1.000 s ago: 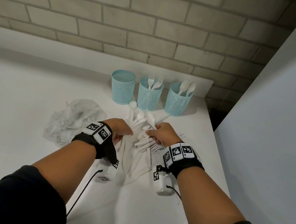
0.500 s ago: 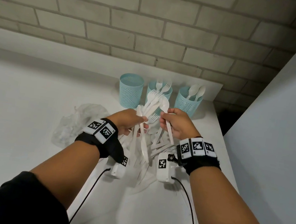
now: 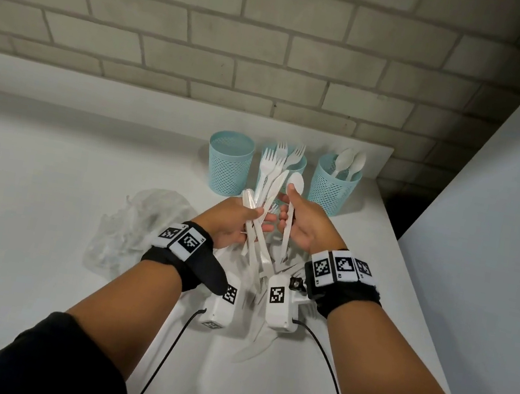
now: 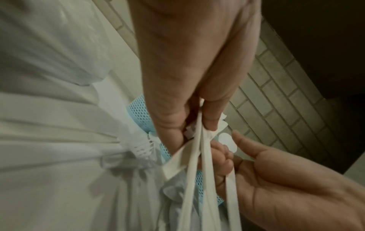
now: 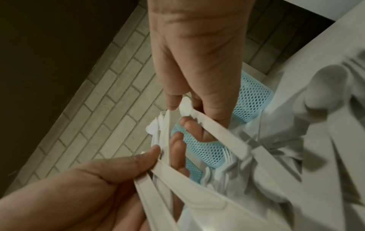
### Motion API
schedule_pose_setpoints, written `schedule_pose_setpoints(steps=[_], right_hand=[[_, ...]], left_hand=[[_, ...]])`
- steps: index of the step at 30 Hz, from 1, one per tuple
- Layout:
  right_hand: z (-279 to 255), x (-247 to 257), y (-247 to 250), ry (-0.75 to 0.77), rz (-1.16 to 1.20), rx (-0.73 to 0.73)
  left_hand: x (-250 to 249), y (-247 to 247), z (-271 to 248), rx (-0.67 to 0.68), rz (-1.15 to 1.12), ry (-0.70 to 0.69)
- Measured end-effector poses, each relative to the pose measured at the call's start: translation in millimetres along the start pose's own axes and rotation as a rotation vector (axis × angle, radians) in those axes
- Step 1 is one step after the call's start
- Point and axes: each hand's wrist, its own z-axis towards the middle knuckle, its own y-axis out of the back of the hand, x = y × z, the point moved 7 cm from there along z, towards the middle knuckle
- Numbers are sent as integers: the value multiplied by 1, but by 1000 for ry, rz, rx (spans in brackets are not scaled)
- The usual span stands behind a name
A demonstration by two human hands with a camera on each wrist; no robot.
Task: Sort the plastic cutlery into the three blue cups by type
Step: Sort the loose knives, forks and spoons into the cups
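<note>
Since the earlier frame I am lifting both hands off the pile and up toward frame center. My right hand (image 3: 306,229) is pinching 1 spoon (image 3: 291,208), long axis upright, bowl up. The spoon cup (image 3: 333,188) is standing just right of it, upper center. My left hand (image 3: 234,223) is clutching a mixed bundle (image 3: 265,197) of forks and knives.

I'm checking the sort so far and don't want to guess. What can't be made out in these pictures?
- Left cup: its inside, head view, hidden by its own wall.
- Bundle in the left hand: exact piece count, pieces overlap; wrist views blurred.
- Pile on the table: types unclear, covered by wrists and cameras.
- Middle cup: mostly behind the bundle.
</note>
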Motion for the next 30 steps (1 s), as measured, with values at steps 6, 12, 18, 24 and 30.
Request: schedule_pose_setpoints(steps=[6, 12, 18, 24, 30], right_hand=[[0, 7, -3, 68, -69, -36], [5, 11, -4, 130, 1, -45], [14, 18, -7, 140, -31, -90], [20, 26, -10, 221, -44, -84], [28, 40, -5, 234, -28, -163]], left_hand=[[-1, 7, 9, -11, -104, -36], [0, 7, 12, -37, -164, -56], [-2, 6, 15, -49, -162, -63], [-6, 4, 13, -21, -234, -77], [-7, 5, 13, -24, -249, -92]])
